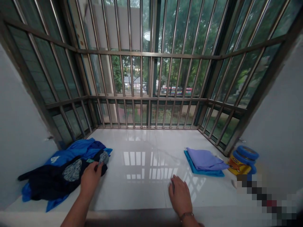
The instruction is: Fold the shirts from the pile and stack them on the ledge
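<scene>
The left hand [91, 178] lies on the clothes pile, its thumb and fingertips pinched together on a raised fold of the dark garment [54, 179]. A small green tag [90, 160] sits just beside those fingers. The right hand [180, 195] is apart from the pile, spread and pressed flat on the white tile sill [142, 192], with a bracelet [186, 216] on its wrist. It is nearest the folded cloths, though not touching them.

The sill runs up to the window. Its glossy tile mirrors the bars. On the left lies the heap of clothes, with the dark garment crumpled over the blue garment [78, 151]. The dark one has a grey patterned patch [72, 170], and the blue one shows a white logo [55, 159].

On the right, a lilac cloth [204, 159] sits folded on a teal cloth [203, 171]. Beyond them, against the right wall [272, 110], is a yellow jar [239, 165] with blue rings [247, 153] on top. A pixelated patch [265, 195] hides the lower right corner.

Past the sill stand metal window bars [142, 75], with trees [180, 37] and a red vehicle [177, 91] outside.
</scene>
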A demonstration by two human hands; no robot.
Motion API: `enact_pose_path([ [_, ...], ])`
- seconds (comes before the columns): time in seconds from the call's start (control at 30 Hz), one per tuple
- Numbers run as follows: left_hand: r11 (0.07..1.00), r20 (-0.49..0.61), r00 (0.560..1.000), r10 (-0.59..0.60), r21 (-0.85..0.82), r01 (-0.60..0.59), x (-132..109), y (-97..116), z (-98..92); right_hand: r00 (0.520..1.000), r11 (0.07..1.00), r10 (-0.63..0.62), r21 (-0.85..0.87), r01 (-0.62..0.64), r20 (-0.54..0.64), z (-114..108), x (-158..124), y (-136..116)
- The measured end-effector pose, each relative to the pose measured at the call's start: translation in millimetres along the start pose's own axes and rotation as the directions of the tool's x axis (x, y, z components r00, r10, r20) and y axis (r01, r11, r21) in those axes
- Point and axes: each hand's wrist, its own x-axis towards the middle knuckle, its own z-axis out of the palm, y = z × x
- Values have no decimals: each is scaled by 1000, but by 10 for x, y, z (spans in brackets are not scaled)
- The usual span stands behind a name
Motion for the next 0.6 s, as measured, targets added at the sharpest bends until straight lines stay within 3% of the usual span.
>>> enact_pose_path([
  [0.1, 967, 55, 997, 55, -252, -40, -304, 530, 177, 1000, 1000, 0, 5, 0, 24, -41, 18, -5],
  [0.2, 892, 235, 950, 205, -444, -83, -840, 1101, 521, 1000, 999, -10, 42, 9, 29, -98, 27, -25],
  [0.23, 868, 326, 903, 280, -489, -93, -1050, 1266, 642, 999, 998, -26, 65, 23, 40, -118, 19, -37],
  [0.3, 806, 478, 743, 469, -576, -138, -1459, 1528, 841, 992, 989, -92, 125, 80, 90, -161, -22, -69],
  [0.37, 754, 543, 593, 595, -632, -178, -1781, 1686, 944, 972, 970, -183, 189, 154, 149, -212, -94, -112],
  [0.43, 724, 545, 528, 651, -654, -218, -1944, 1740, 949, 950, 949, -245, 250, 194, 194, -272, -175, -161],
  [0.5, 712, 491, 563, 665, -644, -279, -1938, 1692, 899, 933, 928, -265, 327, 179, 242, -339, -236, -211],
  [0.6, 775, 362, 717, 596, -490, -398, -1726, 1449, 830, 935, 866, -219, 498, 54, 280, -439, -266, -290],
])
